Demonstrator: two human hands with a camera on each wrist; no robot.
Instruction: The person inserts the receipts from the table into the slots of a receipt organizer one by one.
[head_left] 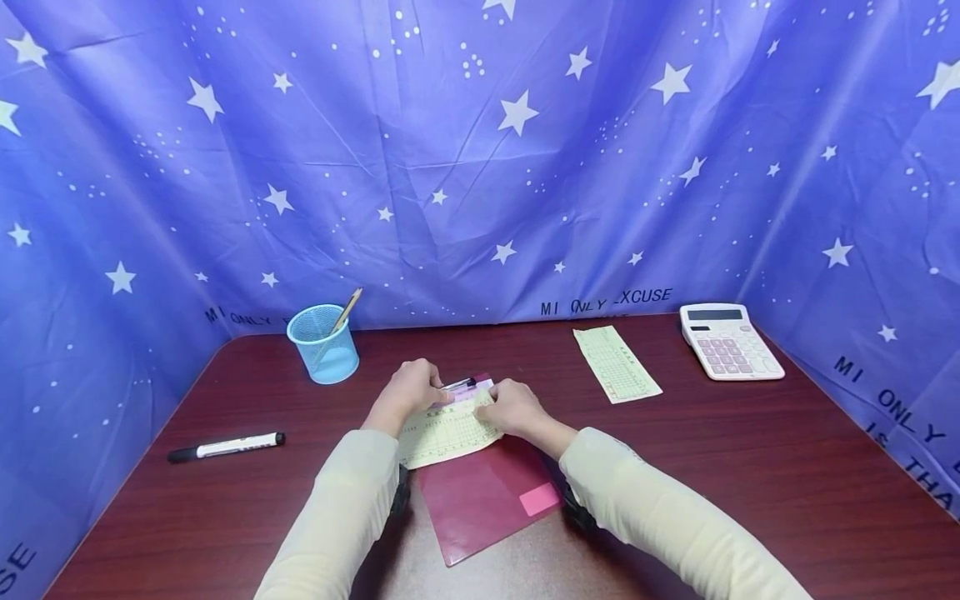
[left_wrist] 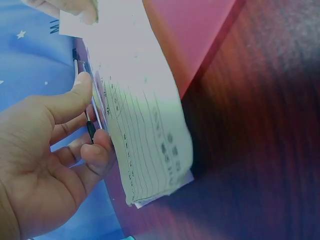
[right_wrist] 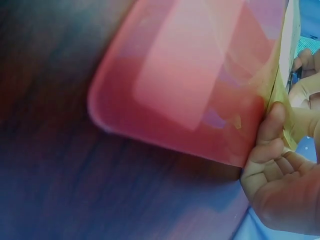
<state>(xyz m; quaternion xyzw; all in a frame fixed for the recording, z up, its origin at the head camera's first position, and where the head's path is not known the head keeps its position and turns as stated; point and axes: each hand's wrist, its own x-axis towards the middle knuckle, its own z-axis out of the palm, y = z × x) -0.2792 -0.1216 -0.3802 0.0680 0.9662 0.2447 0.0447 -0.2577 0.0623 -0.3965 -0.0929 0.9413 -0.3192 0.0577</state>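
Note:
A dark red file folder (head_left: 480,500) with a pink label lies in front of the person. At its far end is a metal clip (head_left: 459,384) with black ends. My left hand (head_left: 411,390) has its thumb and fingers curled around this clip, as the left wrist view (left_wrist: 55,150) shows. A pale yellow printed form (head_left: 450,435) lies over the folder's far part, its surface bent upward. My right hand (head_left: 517,408) pinches the form's right edge between thumb and fingers. Under the form, a pinkish-purple sheet (head_left: 463,392) peeks out near the clip.
A blue mesh pen cup (head_left: 324,346) holding a pencil (head_left: 347,310) stands at the back left. A black-and-white marker (head_left: 227,446) lies at left. Toward the back right are another yellow form (head_left: 617,364) and a white calculator (head_left: 731,343). A starry blue curtain (head_left: 450,167) surrounds the table.

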